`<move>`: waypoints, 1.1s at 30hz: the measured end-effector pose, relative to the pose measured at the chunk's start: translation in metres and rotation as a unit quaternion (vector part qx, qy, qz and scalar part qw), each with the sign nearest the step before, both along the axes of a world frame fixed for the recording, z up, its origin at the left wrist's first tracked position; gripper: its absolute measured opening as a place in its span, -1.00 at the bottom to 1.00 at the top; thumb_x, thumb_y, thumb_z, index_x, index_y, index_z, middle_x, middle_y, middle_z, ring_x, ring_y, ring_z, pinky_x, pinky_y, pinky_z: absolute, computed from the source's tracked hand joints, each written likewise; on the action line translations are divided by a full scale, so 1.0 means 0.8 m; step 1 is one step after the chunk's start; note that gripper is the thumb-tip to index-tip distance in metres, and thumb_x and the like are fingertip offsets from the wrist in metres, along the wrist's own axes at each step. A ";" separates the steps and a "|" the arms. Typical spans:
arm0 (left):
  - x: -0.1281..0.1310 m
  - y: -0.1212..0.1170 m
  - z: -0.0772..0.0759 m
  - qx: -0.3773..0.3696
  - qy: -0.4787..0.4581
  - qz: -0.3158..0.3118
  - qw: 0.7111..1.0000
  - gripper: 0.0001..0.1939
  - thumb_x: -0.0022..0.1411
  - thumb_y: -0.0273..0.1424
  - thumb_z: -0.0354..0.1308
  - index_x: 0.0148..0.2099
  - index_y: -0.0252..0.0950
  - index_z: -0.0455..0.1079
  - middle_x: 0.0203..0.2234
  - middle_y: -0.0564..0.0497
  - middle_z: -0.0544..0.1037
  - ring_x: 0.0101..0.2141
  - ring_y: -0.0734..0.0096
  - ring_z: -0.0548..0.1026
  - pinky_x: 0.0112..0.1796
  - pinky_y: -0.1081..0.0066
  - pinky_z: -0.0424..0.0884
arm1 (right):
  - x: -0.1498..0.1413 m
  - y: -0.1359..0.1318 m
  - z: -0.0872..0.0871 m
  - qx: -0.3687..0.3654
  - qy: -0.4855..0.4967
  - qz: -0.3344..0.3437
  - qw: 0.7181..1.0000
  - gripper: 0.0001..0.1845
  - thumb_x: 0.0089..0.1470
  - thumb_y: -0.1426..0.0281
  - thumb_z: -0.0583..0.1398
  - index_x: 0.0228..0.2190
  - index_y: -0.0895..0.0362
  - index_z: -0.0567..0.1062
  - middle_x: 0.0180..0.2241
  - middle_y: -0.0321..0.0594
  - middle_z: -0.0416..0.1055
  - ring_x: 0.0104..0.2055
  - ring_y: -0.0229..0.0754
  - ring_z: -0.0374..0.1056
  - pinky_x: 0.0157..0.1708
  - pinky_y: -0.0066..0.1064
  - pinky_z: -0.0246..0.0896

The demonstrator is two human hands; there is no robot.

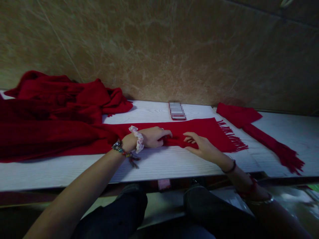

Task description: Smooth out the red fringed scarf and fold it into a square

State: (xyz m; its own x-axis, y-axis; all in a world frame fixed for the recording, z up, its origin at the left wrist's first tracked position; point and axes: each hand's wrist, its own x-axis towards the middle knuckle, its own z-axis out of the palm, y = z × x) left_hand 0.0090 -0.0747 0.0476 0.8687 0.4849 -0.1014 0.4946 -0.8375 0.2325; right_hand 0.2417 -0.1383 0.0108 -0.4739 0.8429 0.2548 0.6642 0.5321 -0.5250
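Note:
A long red scarf (204, 127) lies stretched along the white table, its fringed end to the right and its gathered length running off the left edge. On its middle part rests my left hand (153, 136), palm down, with the index finger stretched out and the other fingers partly curled under. My right hand (203, 147) is just to the right, at the scarf's near edge, with thumb and fingers curved and apart. A small crease shows in the cloth between the two hands. Nothing is visible in either hand.
A phone (177, 110) with a blurred screen lies beyond the scarf. Heaped red cloth (67, 91) is at the back left, and a folded red fringed scarf (259, 131) at the right. A marbled wall (154, 49) borders the white table (154, 169). My legs are below its front edge.

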 end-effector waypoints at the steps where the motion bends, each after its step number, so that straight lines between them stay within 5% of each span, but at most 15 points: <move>1: -0.001 0.001 -0.001 -0.001 -0.002 -0.001 1.000 -0.61 0.03 -0.54 -0.05 -0.04 -0.26 0.25 -0.30 0.02 0.48 -0.33 0.43 0.44 -0.30 0.50 0.30 | -0.002 -0.002 0.001 0.020 -0.027 0.017 0.999 -0.52 0.01 0.38 0.12 0.00 0.07 0.19 -0.14 -0.16 0.35 -0.11 -0.18 0.30 -0.11 -0.26 0.25; 8: -0.004 0.009 -0.008 -0.014 -0.013 0.004 1.000 -0.55 0.05 -0.61 -0.12 0.01 -0.25 0.20 -0.21 0.02 0.46 -0.23 0.47 0.42 -0.18 0.50 0.27 | -0.005 0.001 0.000 0.125 -0.182 -0.004 0.975 -0.54 0.06 0.57 -0.04 0.00 0.08 0.26 -0.20 -0.12 0.33 -0.12 -0.11 0.26 -0.10 -0.22 0.20; 12: -0.002 0.012 -0.011 -0.013 -0.015 0.014 1.000 -0.55 0.04 -0.63 -0.14 0.00 -0.29 0.20 -0.23 -0.01 0.46 -0.24 0.47 0.42 -0.21 0.51 0.28 | 0.003 0.000 0.005 0.150 -0.217 0.044 0.964 -0.51 0.05 0.58 -0.01 0.02 0.04 0.26 -0.14 -0.13 0.31 -0.10 -0.13 0.24 -0.12 -0.23 0.21; 21: 0.000 0.014 -0.012 0.008 -0.010 0.015 1.000 -0.61 0.06 -0.59 -0.11 -0.04 -0.32 0.23 -0.28 0.00 0.47 -0.32 0.47 0.42 -0.27 0.53 0.27 | 0.005 -0.007 0.009 0.267 -0.329 0.053 0.904 -0.50 0.06 0.62 -0.01 0.01 0.02 0.27 -0.05 -0.09 0.28 -0.03 -0.08 0.21 -0.12 -0.20 0.20; 26: 0.001 0.015 -0.017 0.023 -0.012 0.006 1.000 -0.64 0.11 -0.58 -0.12 -0.03 -0.31 0.22 -0.26 -0.01 0.47 -0.29 0.49 0.42 -0.24 0.52 0.26 | 0.002 -0.002 -0.002 0.257 -0.249 0.006 0.934 -0.55 0.07 0.60 -0.02 0.01 0.13 0.27 -0.17 -0.10 0.38 -0.15 -0.14 0.30 -0.14 -0.26 0.23; 29: 0.007 0.003 -0.015 0.071 -0.016 -0.008 0.997 -0.73 0.22 -0.37 -0.11 -0.05 -0.31 0.24 -0.23 -0.04 0.45 -0.25 0.42 0.41 -0.24 0.47 0.27 | -0.003 0.001 -0.003 0.226 -0.151 -0.051 0.961 -0.68 0.07 0.55 0.02 -0.12 0.22 0.38 -0.26 -0.09 0.44 -0.22 -0.16 0.34 -0.17 -0.32 0.26; 33: 0.020 -0.021 -0.007 0.176 0.001 -0.017 0.984 -0.57 0.16 -0.13 -0.01 -0.02 -0.29 0.22 -0.16 -0.08 0.40 -0.24 0.33 0.39 -0.37 0.46 0.28 | -0.004 -0.001 0.001 0.194 -0.074 -0.053 0.977 -0.81 0.06 0.53 0.05 -0.35 0.18 0.46 -0.38 -0.17 0.45 -0.31 -0.21 0.36 -0.25 -0.37 0.28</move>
